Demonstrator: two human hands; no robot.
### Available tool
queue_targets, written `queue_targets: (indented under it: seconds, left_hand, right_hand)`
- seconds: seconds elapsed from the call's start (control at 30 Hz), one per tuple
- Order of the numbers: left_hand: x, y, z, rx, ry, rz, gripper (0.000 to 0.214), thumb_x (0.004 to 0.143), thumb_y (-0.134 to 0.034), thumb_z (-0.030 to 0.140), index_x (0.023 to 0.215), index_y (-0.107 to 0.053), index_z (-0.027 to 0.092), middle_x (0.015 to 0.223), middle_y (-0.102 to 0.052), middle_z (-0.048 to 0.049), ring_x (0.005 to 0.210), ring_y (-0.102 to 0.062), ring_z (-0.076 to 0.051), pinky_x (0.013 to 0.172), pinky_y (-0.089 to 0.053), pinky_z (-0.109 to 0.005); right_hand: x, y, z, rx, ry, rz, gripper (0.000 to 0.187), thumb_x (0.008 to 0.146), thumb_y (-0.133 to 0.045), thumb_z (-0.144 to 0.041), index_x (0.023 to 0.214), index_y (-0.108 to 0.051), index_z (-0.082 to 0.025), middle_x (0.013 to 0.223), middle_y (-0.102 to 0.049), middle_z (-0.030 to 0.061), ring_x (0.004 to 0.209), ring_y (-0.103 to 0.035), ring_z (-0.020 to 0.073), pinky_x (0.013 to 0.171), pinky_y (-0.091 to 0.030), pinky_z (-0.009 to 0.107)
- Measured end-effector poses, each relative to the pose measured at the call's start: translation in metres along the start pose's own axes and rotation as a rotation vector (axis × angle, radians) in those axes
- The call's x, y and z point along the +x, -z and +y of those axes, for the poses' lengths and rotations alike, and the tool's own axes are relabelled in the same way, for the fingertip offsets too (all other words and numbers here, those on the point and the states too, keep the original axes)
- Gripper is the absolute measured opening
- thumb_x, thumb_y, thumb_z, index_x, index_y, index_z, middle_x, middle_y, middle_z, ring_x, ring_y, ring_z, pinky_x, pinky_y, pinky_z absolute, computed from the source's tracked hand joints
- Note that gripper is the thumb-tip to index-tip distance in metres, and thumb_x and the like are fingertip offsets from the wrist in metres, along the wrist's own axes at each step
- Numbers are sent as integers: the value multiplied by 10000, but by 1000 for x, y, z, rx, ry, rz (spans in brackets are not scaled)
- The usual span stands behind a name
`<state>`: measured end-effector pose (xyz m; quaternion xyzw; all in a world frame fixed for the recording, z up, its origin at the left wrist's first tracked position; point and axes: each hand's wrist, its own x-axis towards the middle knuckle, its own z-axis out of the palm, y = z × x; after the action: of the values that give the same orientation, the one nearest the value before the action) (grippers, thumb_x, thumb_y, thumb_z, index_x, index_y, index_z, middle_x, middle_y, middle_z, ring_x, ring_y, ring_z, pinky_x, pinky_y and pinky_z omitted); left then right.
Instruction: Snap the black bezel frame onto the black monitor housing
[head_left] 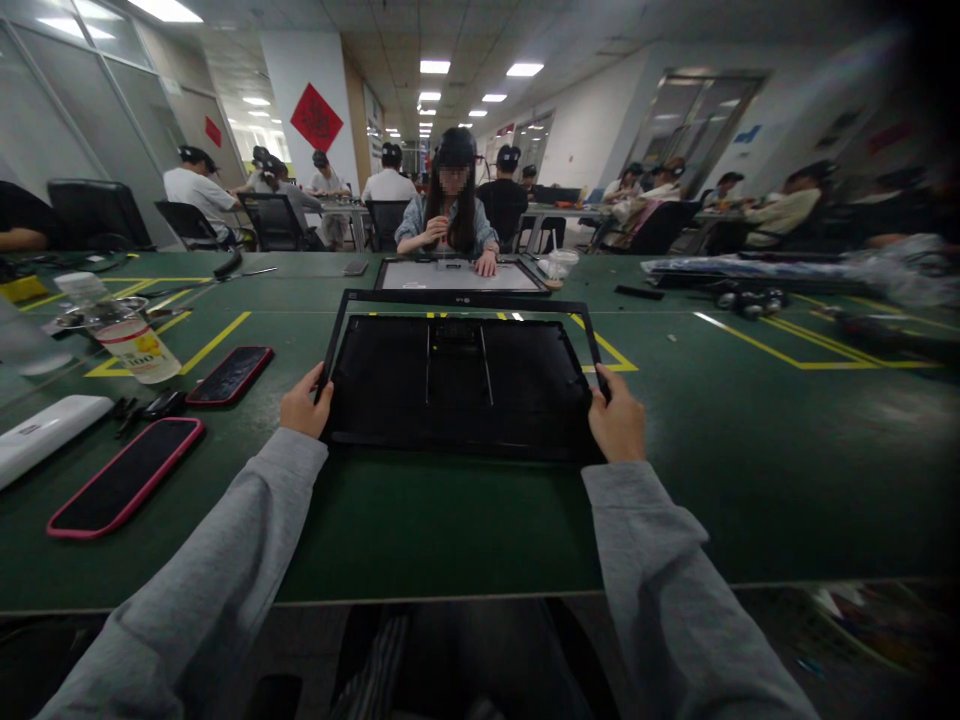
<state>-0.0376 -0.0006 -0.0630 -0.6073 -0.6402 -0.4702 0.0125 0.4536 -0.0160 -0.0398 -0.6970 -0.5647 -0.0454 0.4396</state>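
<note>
Between my hands is a thin black monitor bezel, an open rectangular frame with an LG logo on its top bar. My left hand grips its left side, thumb toward me. On the opposite side, my right hand is closed round the bezel's right edge. Through the frame shows a black monitor back cover on the green table, its inside facing up, with two thin metal strips near the middle. The bezel's top edge is tilted up; whether its lower edge touches the cover I cannot tell.
Two red-edged phones, a white box and a labelled bottle lie or stand left. Across the green table, a co-worker rests a hand on a flat panel. Plastic-wrapped lengths lie at right.
</note>
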Motion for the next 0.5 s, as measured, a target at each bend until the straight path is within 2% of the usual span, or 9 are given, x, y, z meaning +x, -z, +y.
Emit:
queue_targets:
  seconds: [0.5]
  left_hand:
    - [0, -2, -4, 9, 1, -22, 506, 844, -545, 377, 1306, -585, 174, 1198, -682, -116, 976, -690, -233, 910, -536, -394]
  right_hand:
    - [0, -3, 4, -8, 13, -1, 480, 886, -458, -239, 1351, -561, -181, 1259, -655, 142, 1118, -627, 291, 968, -466, 480]
